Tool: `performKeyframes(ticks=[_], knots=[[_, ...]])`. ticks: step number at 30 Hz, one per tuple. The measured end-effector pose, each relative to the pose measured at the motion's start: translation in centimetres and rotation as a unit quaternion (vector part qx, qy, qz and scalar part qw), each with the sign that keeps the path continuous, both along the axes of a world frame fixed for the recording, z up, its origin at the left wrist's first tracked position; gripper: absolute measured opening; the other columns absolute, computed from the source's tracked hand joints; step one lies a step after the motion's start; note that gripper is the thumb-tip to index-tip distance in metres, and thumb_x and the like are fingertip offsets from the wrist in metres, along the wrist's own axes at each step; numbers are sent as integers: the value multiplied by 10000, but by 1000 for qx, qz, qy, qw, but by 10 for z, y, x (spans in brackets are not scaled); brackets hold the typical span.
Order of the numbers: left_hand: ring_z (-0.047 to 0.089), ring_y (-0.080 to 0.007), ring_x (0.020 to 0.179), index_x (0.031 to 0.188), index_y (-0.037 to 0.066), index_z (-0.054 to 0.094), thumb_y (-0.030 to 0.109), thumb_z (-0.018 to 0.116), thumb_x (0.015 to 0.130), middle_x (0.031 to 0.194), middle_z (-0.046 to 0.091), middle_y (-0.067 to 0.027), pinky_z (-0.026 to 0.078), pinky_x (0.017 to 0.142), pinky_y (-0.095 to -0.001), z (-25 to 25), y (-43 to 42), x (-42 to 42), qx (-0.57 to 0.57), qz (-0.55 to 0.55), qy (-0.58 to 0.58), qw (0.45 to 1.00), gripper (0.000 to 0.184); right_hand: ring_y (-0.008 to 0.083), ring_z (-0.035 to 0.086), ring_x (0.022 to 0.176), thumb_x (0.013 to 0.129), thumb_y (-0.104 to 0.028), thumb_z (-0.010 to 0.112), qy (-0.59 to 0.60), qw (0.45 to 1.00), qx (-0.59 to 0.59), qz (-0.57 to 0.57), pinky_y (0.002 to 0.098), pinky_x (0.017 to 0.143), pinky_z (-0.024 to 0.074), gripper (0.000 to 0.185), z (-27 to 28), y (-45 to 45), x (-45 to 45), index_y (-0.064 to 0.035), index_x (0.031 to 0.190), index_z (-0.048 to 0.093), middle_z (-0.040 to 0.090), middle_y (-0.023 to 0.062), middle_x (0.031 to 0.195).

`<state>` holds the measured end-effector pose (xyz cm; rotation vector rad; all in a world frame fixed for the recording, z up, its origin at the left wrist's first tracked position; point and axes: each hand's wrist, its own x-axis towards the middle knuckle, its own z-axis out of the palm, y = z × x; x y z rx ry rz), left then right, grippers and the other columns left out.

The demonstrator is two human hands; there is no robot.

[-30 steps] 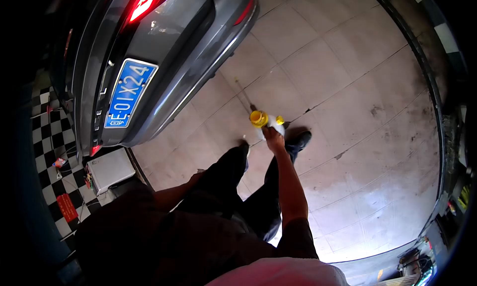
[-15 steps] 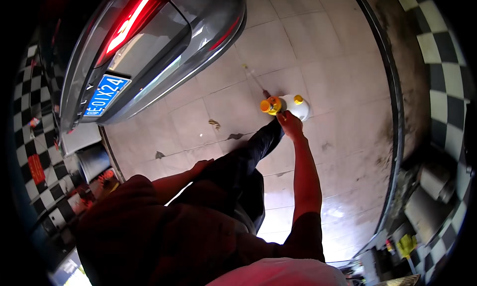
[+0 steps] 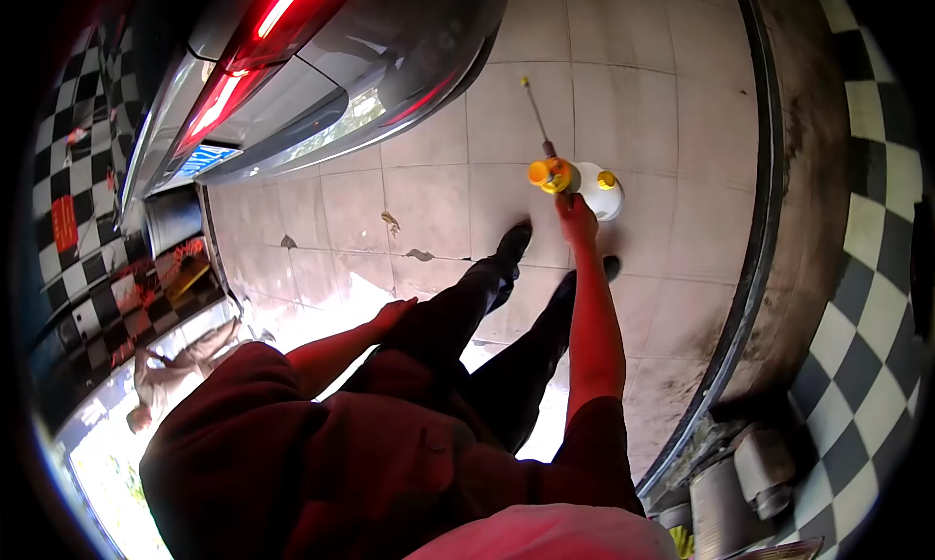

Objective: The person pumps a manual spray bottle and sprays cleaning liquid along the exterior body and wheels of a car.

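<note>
In the head view, the right hand (image 3: 579,225) has a pump sprayer (image 3: 598,198) held out in front, above the tile floor (image 3: 623,107). Its fingers (image 3: 569,208) look curled shut around the top of it, by the handle, though the hand hides part of the grip. The sprayer has a white tank, an orange cap (image 3: 539,173), and a thin wand (image 3: 536,114) that points away from the person, with a yellow tip (image 3: 525,80).

The left hand (image 3: 394,313) is down beside the thigh of the dark trousers (image 3: 467,292). It does not seem to hold anything, but it is small and dim, so I cannot tell how far open its fingers are.

The gray car (image 3: 390,54) is to the left of the wand, well apart from it. If the arm swings that way, the wand could bump or scratch the car. The tank hangs near the shoes (image 3: 516,237), so a big step could knock it. If the grip gets loose or wet, the sprayer could fall and crack on the hard floor.
</note>
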<state>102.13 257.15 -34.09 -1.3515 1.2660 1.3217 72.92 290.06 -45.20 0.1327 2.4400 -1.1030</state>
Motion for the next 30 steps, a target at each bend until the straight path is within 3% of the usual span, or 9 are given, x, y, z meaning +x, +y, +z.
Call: performKeyframes(ticks=[7,8,12,16,19,25,27,28,30], knots=[[584,-180,854,1026,4,610,473,564,870,958,634,-101,467,775,-319,-22,112,-45,-41,37,27,998,496,368,618,759,879,-421,482,-16,954,-30,297,466,668,489,369,-5,70,-80,-62,868,566,643,182,795],[585,-179,865,1033,6,622,472,568,868,959,642,-103,464,796,-316,-53,120,-28,-50,33,40,997,497,373,616,756,881,-426,477,-38,955,-44,290,468,670,489,382,-10,80,-93,-55,880,567,643,184,797],[589,-185,896,1078,8,614,478,564,868,976,643,-105,459,844,-320,-4,216,-113,-142,-87,44,985,517,395,608,742,891,-454,453,-4,968,-102,230,481,667,477,446,-11,123,-129,-26,884,576,637,203,787],[595,-189,918,1099,-1,602,482,560,871,993,641,-116,464,842,-315,9,267,-155,-55,95,61,992,536,294,605,619,880,-506,442,-60,988,-99,99,405,627,460,526,-10,144,-195,-22,703,550,590,118,609],[599,-186,899,1088,-10,605,488,560,868,985,641,-120,470,829,-318,11,304,-186,-32,165,55,984,546,387,608,750,889,-509,431,-29,989,-63,132,447,685,465,534,-1,153,-248,0,833,583,633,191,764],[596,-223,946,1109,8,588,461,556,876,1026,630,-137,473,834,-332,-56,350,-289,-57,19,57,997,510,422,602,819,886,-530,451,-23,946,-10,323,493,709,472,511,-2,160,-354,-33,898,567,640,218,829],[595,-278,962,1057,41,611,425,544,881,1010,626,-148,471,826,-350,-79,354,-334,-79,-35,132,988,428,426,596,814,887,-524,451,-27,926,-21,376,492,707,467,497,7,155,-396,-42,906,571,633,228,837],[592,-313,951,994,59,625,395,526,887,977,624,-156,467,816,-367,-84,355,-360,-185,-188,270,926,366,432,588,817,885,-519,462,-40,925,-26,376,488,706,464,485,5,153,-415,-45,888,567,625,227,833],[593,-303,961,1004,53,620,377,545,881,980,624,-155,464,821,-370,-79,357,-415,-181,-105,297,932,355,352,604,691,887,-518,476,4,933,-71,353,426,627,468,477,-11,141,-455,-52,828,559,611,159,723]])
